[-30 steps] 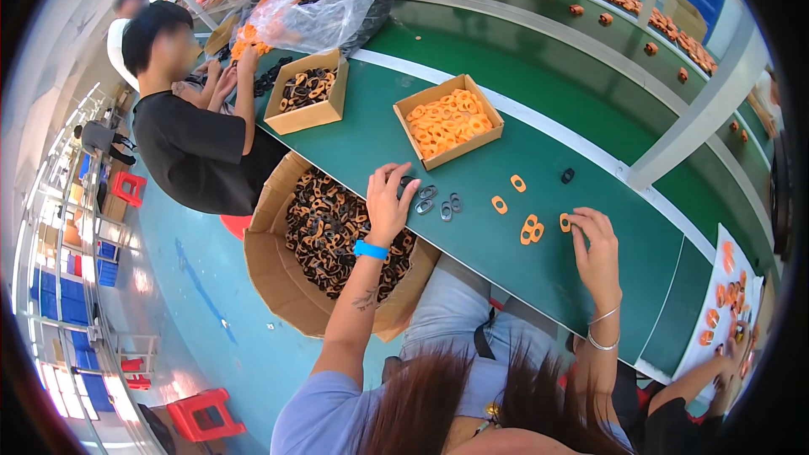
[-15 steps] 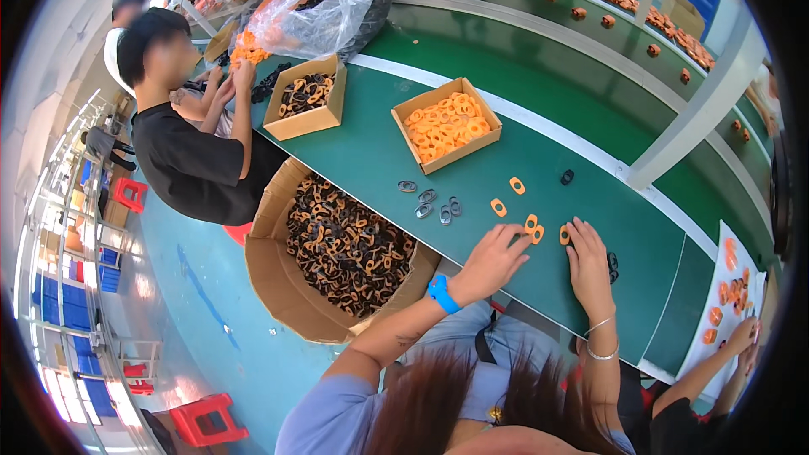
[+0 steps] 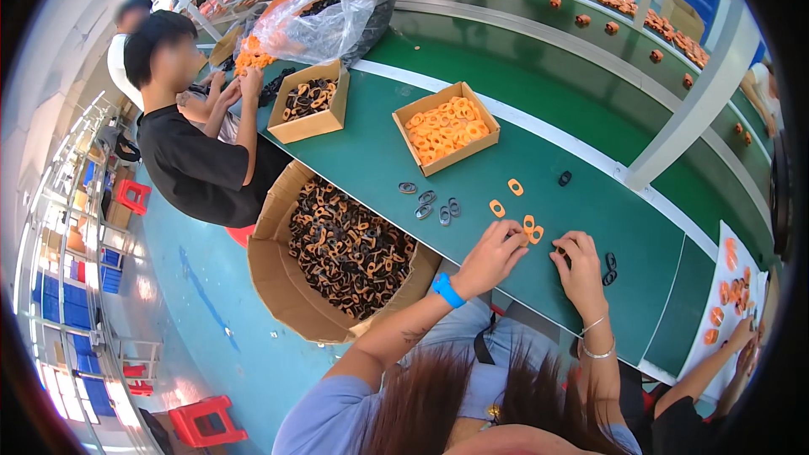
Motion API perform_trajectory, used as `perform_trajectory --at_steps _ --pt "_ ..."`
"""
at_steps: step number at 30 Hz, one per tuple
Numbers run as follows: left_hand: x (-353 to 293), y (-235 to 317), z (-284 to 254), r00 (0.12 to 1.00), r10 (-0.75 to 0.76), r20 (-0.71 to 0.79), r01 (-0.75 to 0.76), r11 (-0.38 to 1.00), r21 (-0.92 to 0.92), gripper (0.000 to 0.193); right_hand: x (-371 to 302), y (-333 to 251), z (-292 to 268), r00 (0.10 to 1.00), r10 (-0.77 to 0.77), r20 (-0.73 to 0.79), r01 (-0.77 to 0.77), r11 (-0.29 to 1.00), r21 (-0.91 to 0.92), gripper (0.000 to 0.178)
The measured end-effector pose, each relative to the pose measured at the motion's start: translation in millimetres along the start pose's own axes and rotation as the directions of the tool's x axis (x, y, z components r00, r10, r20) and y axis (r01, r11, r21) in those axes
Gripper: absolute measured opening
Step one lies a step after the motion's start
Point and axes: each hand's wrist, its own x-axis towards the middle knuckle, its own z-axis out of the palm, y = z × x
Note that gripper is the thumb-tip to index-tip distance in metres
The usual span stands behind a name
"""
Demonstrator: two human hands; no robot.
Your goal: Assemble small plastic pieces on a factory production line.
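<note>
My right hand (image 3: 579,274) is closed in a pinch above the green work surface. Most of the small orange oval ring at its fingertips is hidden by the fingers. Beside it, my left hand (image 3: 493,259), with a blue band on the wrist, has its fingers bent together; whether anything is in them cannot be seen. Two orange rings (image 3: 532,230) lie right by the left fingertips. Farther off lie a single orange ring (image 3: 497,208) and another one (image 3: 515,187). Several dark oval pieces (image 3: 427,197) are grouped to the left, and a few dark ones (image 3: 609,269) lie right of my right hand.
A cardboard box of orange rings (image 3: 445,127) stands beyond my hands, and a box of mixed pieces (image 3: 308,101) farther left. Below the table edge is a large carton of black-and-orange pieces (image 3: 352,244). A co-worker (image 3: 198,139) handles orange parts at left. A white post (image 3: 695,109) rises at right.
My right hand has closed its fingers and drawn slightly nearer. The orange ring that lay at its fingertips is now in the pinch. My left fingers have curled in more.
</note>
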Motion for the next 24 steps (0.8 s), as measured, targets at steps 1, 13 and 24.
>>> perform_trajectory --at_steps 1,13,24 --pt "0.0 -0.2 0.3 1.0 0.001 -0.002 -0.001 1.0 0.008 0.022 -2.3 -1.0 -0.7 1.0 0.0 -0.002 0.0 1.0 0.0 0.018" --pt "-0.4 -3.3 -1.3 0.998 0.039 -0.038 -0.04 0.999 -0.024 0.018 -23.0 3.9 -1.7 0.998 0.043 -0.043 -0.041 0.998 0.038 0.024" --pt "-2.9 2.7 -10.3 0.995 -0.013 -0.096 0.011 1.0 -0.025 0.017 -45.3 -10.7 -16.5 0.98 0.175 -0.097 -0.171 0.984 0.041 0.028"
